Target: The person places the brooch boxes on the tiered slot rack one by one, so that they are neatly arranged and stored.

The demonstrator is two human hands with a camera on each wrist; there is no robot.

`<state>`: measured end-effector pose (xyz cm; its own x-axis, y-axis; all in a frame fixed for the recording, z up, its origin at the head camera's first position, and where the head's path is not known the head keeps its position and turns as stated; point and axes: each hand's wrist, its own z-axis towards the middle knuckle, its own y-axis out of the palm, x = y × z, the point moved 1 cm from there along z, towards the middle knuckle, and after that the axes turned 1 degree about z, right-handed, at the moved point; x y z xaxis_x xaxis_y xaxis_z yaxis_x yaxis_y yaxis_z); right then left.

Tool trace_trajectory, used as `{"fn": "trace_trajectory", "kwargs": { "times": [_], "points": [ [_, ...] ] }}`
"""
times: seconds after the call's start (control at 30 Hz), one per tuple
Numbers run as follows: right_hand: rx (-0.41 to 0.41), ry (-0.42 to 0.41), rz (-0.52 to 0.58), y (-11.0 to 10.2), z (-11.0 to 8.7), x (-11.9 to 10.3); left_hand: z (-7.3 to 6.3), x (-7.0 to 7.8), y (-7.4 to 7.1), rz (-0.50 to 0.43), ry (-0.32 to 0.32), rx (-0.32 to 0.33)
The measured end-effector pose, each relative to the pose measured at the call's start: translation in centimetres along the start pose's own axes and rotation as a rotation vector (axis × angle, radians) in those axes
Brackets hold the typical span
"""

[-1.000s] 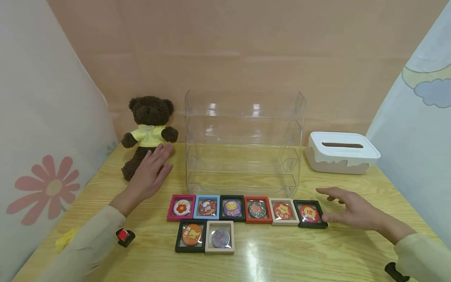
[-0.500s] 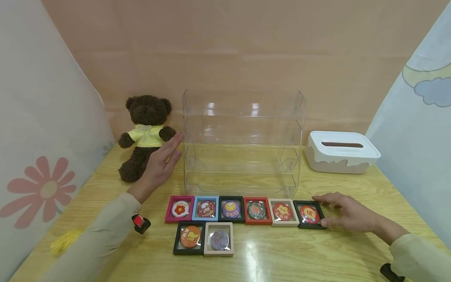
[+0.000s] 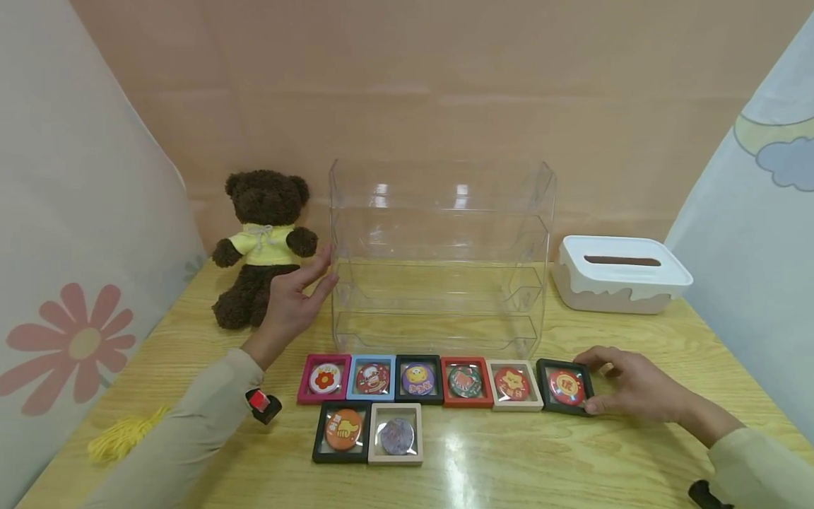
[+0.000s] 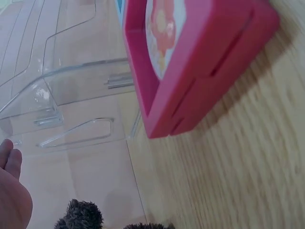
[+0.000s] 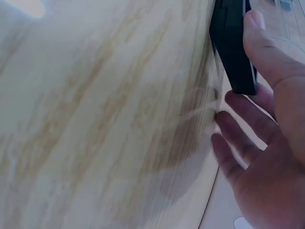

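At the right end of the row, my right hand (image 3: 636, 385) pinches a black square display frame (image 3: 564, 387) with a red and gold round badge inside. In the right wrist view the thumb lies on the front of the black frame (image 5: 233, 47) and the fingers are at its edge. My left hand (image 3: 294, 300) rests with extended fingers at the left side of a clear acrylic tiered rack (image 3: 439, 283). In the left wrist view the pink frame (image 4: 200, 62) is close to the camera, and the left hand (image 4: 12, 191) is partly in view.
More badge frames lie in the row, including a red one (image 3: 466, 382) and a beige one (image 3: 514, 385). Nearer are a black frame (image 3: 342, 432) and another beige frame (image 3: 396, 433). Around stand a teddy bear (image 3: 263, 247), tissue box (image 3: 623, 276) and yellow tassel (image 3: 124, 435).
My left hand has moved right, from beside the bear to the rack's side. My right hand has taken hold of the end black frame, and a small gap shows beside it.
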<state>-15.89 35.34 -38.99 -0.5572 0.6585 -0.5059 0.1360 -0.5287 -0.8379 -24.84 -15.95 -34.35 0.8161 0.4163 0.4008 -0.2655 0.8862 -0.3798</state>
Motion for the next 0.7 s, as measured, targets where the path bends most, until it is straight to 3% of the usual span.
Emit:
{"fn": "trace_trajectory", "kwargs": {
  "times": [0.2, 0.43, 0.7],
  "points": [
    [0.064, 0.03, 0.108, -0.5, 0.1, -0.4, 0.7, 2.4, -0.2, -0.043, -0.009, 0.039],
    [0.13, 0.003, 0.19, -1.0, 0.3, -0.4, 0.8, 2.9, -0.2, -0.045, -0.057, 0.039],
    [0.127, 0.042, 0.241, -1.9, 0.4, -0.4, 0.5, 2.8, -0.3, -0.051, -0.102, 0.043]
  ]
}}
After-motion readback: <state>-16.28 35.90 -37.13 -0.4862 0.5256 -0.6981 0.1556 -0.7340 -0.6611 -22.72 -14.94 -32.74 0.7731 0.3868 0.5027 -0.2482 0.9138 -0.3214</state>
